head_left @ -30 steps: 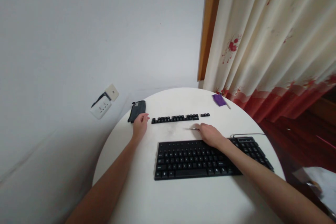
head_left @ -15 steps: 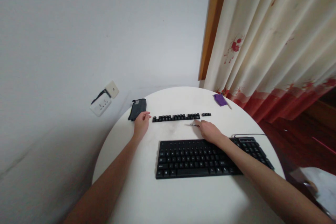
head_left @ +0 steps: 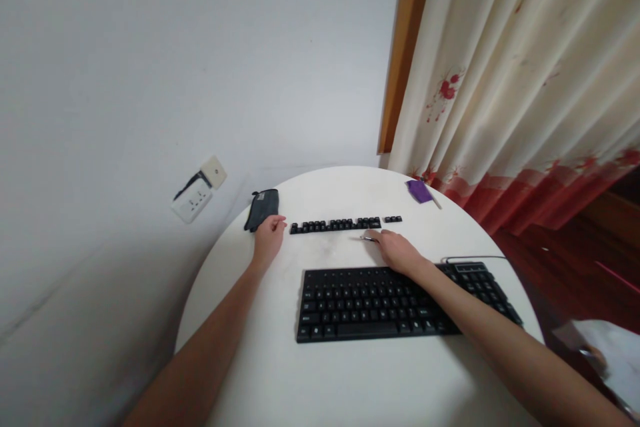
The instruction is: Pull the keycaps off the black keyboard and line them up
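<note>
A black keyboard (head_left: 390, 303) lies on the round white table (head_left: 350, 373). Beyond it runs a row of loose black keycaps (head_left: 334, 224), with a short second group (head_left: 393, 219) to its right. My right hand (head_left: 397, 250) rests on the table between the keyboard and the keycaps, its fingers closed round a thin metal tool (head_left: 367, 238) that points left. My left hand (head_left: 269, 237) lies on the table at the left end of the keycap row, fingers loosely curled, next to a dark grey pouch (head_left: 261, 209).
A purple item with a thin stick (head_left: 421, 191) lies at the table's far right edge. The keyboard's cable (head_left: 470, 257) runs off to the right. A white wall socket (head_left: 193, 201) hangs on the wall at the left. A floral curtain (head_left: 520, 80) hangs at the right.
My right hand with the tool has moved slightly away from me towards the keycap row. The view has shifted a little. My left hand has stayed in place.
</note>
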Demonstrator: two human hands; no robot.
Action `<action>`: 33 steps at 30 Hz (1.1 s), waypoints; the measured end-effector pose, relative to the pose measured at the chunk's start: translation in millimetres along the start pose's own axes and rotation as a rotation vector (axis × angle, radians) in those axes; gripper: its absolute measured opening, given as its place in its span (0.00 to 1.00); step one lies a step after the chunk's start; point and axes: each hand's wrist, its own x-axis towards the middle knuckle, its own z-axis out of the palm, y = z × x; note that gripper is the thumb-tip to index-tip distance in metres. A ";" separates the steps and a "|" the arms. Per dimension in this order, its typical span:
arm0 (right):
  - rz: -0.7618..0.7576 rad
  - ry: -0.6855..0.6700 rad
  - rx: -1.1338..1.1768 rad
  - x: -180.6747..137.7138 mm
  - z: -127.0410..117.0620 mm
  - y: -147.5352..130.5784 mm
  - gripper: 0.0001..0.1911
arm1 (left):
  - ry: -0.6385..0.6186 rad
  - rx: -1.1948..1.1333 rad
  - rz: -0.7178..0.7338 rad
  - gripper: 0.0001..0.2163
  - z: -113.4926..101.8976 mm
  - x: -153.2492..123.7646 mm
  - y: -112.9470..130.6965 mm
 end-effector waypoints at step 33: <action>0.012 0.081 0.189 -36.2 11.4 2.6 0.21 | -0.206 0.022 -0.043 0.18 -11.4 -14.9 12.4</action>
